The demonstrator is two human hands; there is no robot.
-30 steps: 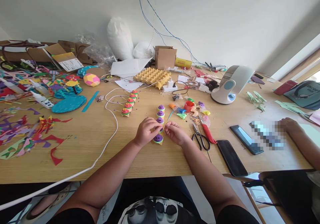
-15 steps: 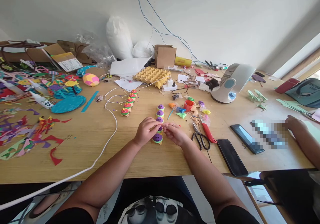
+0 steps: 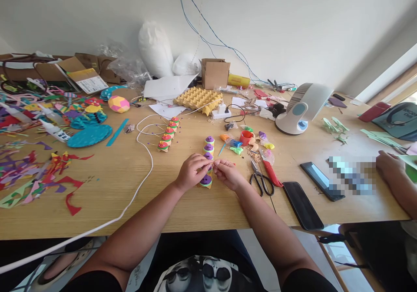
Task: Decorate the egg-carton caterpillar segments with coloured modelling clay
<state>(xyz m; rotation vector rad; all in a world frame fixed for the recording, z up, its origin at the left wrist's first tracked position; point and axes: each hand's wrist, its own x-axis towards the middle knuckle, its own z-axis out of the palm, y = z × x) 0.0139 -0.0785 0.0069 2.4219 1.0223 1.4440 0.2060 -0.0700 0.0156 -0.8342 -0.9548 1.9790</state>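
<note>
My left hand (image 3: 194, 170) and my right hand (image 3: 229, 173) meet over a row of egg-carton cups (image 3: 205, 180) topped with purple and dotted with dark spots. Both hands are closed in a pinch, fingertips almost touching. Whatever lies between them is too small to name. The hands cover part of the row's middle. Left of them stands a second row of egg-carton cups (image 3: 167, 137) in red and green with yellow rings. Small bags of coloured clay (image 3: 235, 143) lie beyond my right hand, around a red cup (image 3: 245, 138).
Black-handled scissors (image 3: 262, 180), a red-handled knife (image 3: 272, 172) and two phones (image 3: 302, 205) lie to the right. A white cable (image 3: 143, 183) crosses the left side. A fan (image 3: 299, 109) stands behind. Another person's hand (image 3: 389, 166) is at far right, near green paper.
My fingertips have shifted slightly; both hands stay pinched over the purple row. The other person's hand at far right has moved a little to the right.
</note>
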